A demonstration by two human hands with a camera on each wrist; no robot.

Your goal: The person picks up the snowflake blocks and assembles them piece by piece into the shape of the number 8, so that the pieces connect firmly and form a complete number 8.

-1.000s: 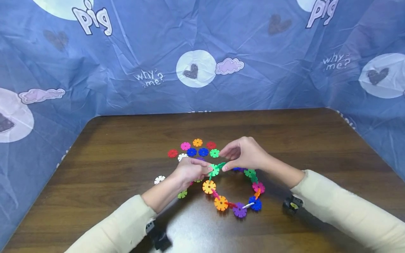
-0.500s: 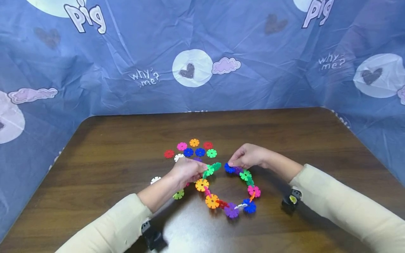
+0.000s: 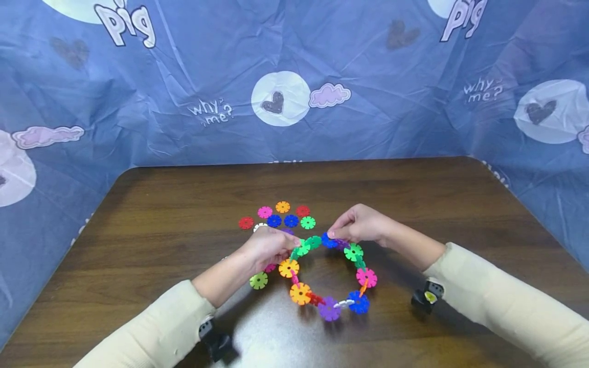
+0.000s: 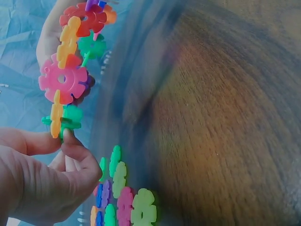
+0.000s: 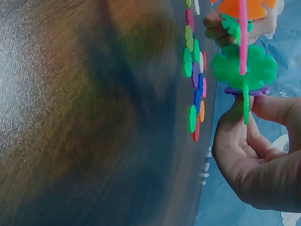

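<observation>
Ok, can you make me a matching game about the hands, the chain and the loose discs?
Column 1
1. Left hand
2. Right hand
3. Chain
4. Loose discs

Column 2
A. lying flat on the table
B. pinching by a blue piece
C. curved in a ring shape
D. pinching by a green piece

Right pairs: 1-D, 2-B, 3-C, 4-A

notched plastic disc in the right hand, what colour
The notched plastic disc is blue, seen best in the head view.
</observation>
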